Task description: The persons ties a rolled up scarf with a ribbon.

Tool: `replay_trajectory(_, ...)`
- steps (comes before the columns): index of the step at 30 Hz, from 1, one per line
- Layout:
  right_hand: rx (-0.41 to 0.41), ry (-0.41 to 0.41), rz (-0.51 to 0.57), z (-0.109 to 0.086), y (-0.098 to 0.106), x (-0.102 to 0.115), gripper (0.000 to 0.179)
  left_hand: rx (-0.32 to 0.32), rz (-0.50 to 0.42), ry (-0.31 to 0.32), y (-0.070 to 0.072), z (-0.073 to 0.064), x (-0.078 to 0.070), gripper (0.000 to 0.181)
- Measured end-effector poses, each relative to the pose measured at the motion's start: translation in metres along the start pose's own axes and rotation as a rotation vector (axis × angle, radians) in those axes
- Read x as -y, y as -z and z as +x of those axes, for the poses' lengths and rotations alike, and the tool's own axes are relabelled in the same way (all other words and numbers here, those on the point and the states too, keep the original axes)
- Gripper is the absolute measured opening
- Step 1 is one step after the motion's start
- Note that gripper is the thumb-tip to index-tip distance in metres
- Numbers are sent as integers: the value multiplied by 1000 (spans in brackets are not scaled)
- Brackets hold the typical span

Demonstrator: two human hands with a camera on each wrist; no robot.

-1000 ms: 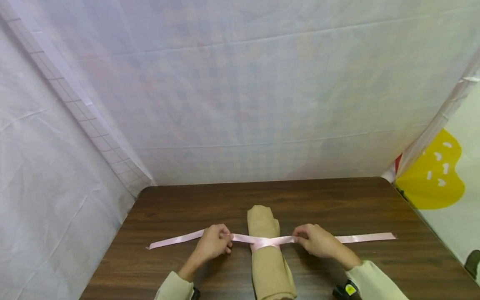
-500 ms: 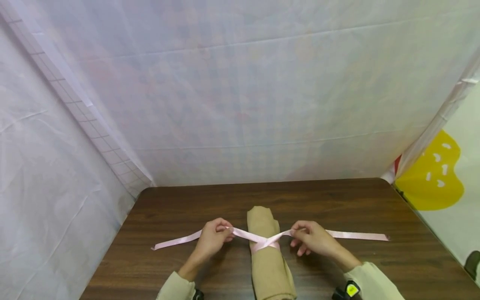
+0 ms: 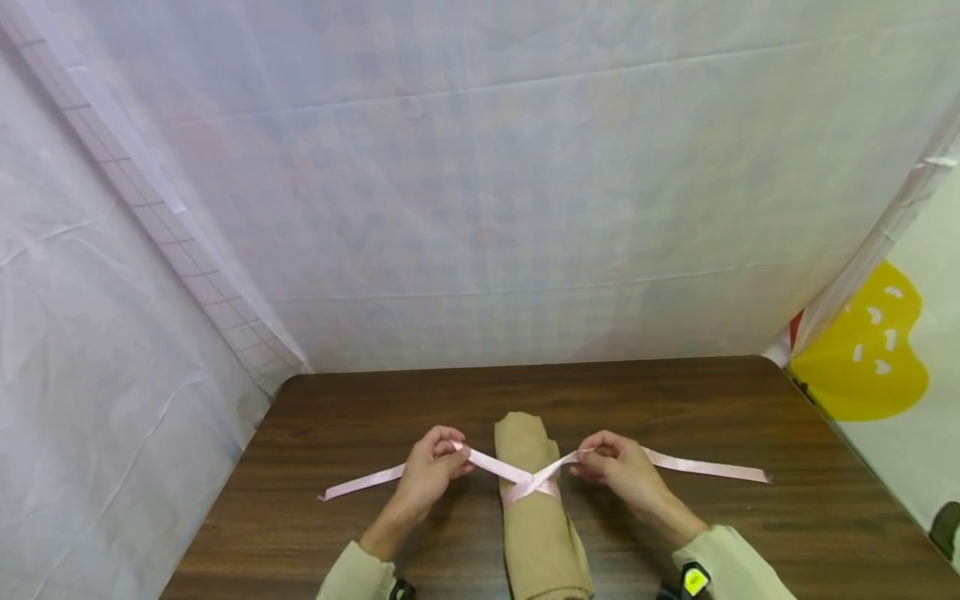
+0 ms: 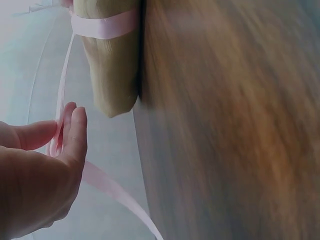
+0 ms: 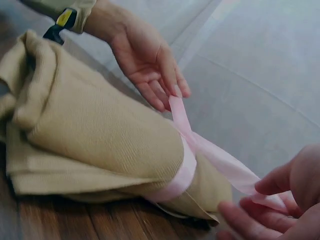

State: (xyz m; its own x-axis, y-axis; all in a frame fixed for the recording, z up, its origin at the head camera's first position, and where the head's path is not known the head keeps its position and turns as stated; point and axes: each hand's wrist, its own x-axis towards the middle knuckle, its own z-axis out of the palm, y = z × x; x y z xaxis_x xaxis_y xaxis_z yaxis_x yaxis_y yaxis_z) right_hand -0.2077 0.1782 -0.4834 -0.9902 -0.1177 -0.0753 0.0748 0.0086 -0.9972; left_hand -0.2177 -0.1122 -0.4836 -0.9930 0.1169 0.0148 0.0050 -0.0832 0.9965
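Observation:
A rolled tan cloth (image 3: 542,542) lies lengthwise on the table, with a pink ribbon (image 3: 532,486) round its middle and crossed on top. On the left, my left hand (image 3: 429,471) pinches one length of the ribbon between thumb and fingers, lifted off the table. My right hand (image 3: 622,471) pinches the other length on the right side, and that stretch is twisted. Both ribbon tails trail outward past the hands. In the right wrist view the roll's layered end (image 5: 30,95) shows, and the ribbon band (image 5: 180,175) circles the cloth.
The dark wooden table (image 3: 360,408) has a far edge against a pale hanging sheet (image 3: 480,208). Another white sheet (image 3: 112,400) hangs at the left. A yellow shape with white marks (image 3: 862,350) stands beyond the right edge.
Both hands have risen and moved slightly away from me, raising the ribbon lengths into a V above the crossing. The tail ends have drawn inward. The cloth roll stays put.

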Motion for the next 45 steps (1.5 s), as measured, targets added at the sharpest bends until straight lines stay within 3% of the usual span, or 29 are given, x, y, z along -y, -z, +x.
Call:
replay_trajectory(3,-36,9,103,1,-4,0,11,-4,-39,0,-1,1,0,27)
replay_trajectory(9,-144,18,204,3,-11,-2,41,-8,-96,31,-2,2,1,33)
replay_trajectory(18,-225,-56,253,6,-14,-6,50,-44,38,44,-7,0,1,61)
replay_trajectory(26,-225,-49,233,6,-13,-9,35,-106,44,66,-8,1,2,30)
replay_trajectory(31,-207,-41,169,7,-13,-9,23,-73,80,64,-7,1,2,22)
replay_trajectory(36,-210,-31,131,7,-14,-8,24,-32,82,61,-6,0,1,26)
replay_trajectory(45,-224,-59,128,5,-15,-7,17,57,-32,129,-6,0,3,22)
